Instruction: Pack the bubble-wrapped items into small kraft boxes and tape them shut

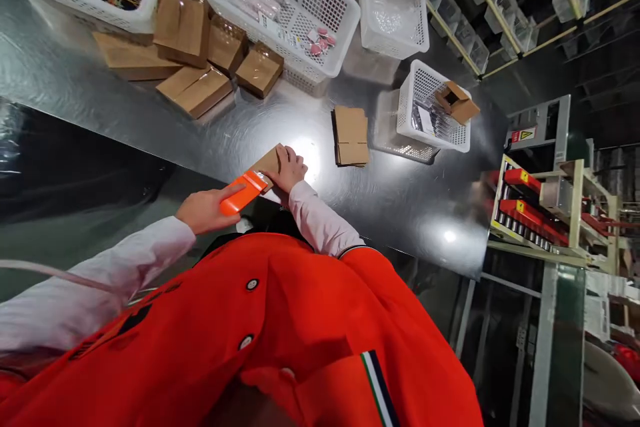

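My left hand (206,209) is closed round an orange tape dispenser (240,197). The front end of the dispenser rests on or just over a small brown cardboard box (267,161) at the table's near edge. With its fingers over the far end of the box and the thumb along its near side, my right hand (288,170) grips it. Part of the box is hidden under the dispenser and my right hand. To the right of this hand lies a stack of flat, folded cartons (351,136).
Several closed brown boxes (195,90) are piled at the back left. Behind them stand white baskets, one with bagged pink items (320,42). A smaller white basket (434,140) holds an opened carton (457,103). The metal table (400,213) ends at the right before a roller rack (533,223).
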Demonstrator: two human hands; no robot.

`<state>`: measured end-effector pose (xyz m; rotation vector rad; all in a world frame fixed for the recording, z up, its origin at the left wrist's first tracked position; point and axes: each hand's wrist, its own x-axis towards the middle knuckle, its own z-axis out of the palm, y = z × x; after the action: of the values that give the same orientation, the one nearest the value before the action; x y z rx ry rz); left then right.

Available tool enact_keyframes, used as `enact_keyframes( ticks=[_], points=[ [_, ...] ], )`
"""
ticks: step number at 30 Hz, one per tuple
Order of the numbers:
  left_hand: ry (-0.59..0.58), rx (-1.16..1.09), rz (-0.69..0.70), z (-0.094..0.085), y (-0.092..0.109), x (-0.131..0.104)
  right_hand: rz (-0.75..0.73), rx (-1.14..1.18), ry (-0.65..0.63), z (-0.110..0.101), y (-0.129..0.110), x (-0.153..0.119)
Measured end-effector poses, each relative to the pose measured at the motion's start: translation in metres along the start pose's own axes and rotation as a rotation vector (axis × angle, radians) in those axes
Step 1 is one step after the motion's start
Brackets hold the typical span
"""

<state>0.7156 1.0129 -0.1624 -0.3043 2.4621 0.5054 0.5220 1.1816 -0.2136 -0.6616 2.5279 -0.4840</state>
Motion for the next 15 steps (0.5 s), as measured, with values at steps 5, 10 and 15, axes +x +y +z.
enact_keyframes(
  ticks=[5,10,15],
  points=[
    [-0.118,-0.027,-0.099,0.027,-0.03,-0.047,0.021,-0.039,-0.029,0.003,-0.011,-0.011],
    [-0.085,-0.136,-0.119,0.047,-0.039,-0.073,0.021,-0.064,-0.069,0.008,-0.022,-0.017],
    [-0.033,-0.228,-0.153,0.072,-0.046,-0.088,-0.012,-0.07,-0.057,0.016,-0.025,-0.021]
  ],
)
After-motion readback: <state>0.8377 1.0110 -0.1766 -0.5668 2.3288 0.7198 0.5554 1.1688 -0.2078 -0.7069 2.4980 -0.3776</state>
